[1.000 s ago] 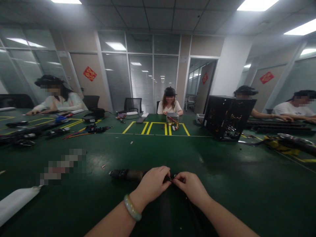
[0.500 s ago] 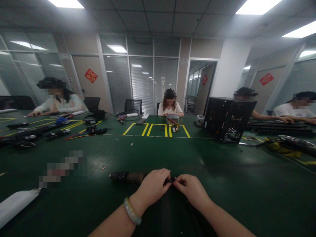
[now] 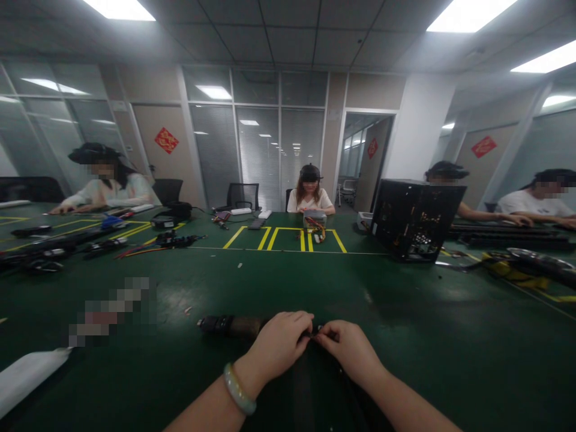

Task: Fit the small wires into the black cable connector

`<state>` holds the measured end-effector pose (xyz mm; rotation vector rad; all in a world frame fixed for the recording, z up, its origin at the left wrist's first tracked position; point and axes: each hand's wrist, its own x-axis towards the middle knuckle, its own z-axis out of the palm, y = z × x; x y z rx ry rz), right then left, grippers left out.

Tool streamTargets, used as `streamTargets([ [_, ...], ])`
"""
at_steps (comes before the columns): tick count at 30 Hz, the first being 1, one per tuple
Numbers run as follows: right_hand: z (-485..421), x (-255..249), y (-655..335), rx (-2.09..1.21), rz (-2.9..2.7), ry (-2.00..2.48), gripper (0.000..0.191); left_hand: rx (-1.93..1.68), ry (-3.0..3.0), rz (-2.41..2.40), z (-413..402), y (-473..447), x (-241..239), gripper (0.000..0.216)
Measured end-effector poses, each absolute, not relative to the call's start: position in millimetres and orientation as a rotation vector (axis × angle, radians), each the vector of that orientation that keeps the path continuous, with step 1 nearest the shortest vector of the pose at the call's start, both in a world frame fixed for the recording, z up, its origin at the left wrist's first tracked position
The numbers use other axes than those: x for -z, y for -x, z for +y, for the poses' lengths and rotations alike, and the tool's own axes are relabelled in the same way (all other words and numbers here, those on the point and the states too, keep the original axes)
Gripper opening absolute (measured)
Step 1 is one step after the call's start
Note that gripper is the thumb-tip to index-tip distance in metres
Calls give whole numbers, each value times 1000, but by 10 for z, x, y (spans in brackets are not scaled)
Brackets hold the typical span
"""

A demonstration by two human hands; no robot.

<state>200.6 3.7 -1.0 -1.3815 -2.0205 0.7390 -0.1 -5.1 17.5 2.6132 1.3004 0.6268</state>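
A dark cylindrical tool (image 3: 244,326) lies crosswise on the table in front of me, its narrow metal tip at the left. It has a black ringed collar and a brownish-grey body. My left hand (image 3: 281,343), with a pale green bangle on the wrist, is closed over the tool's right part and hides it. Close beside those fingertips, my right hand (image 3: 348,347) is closed in a pinch at the tool's right end. What it pinches is too small and shaded to make out. A dark cable-like strip runs down toward me between my forearms.
A white packet (image 3: 33,375) lies at the near left on the green table (image 3: 189,384). Cables and black parts (image 3: 166,240) spread across the far left. A black computer case (image 3: 416,222) stands at the right back. Several people sit around, one opposite beside a power supply (image 3: 314,217).
Both hands stay almost in place at the tool's right end, with only slight finger movement. The view has tipped a little, so the scene sits slightly lower.
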Motion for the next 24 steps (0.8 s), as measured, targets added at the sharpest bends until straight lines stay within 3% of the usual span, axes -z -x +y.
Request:
streamTargets([
  [24, 22, -41, -1994, -766, -2025, 1385, 17, -638, -2598, 1375, -44, -10, -166, 14],
])
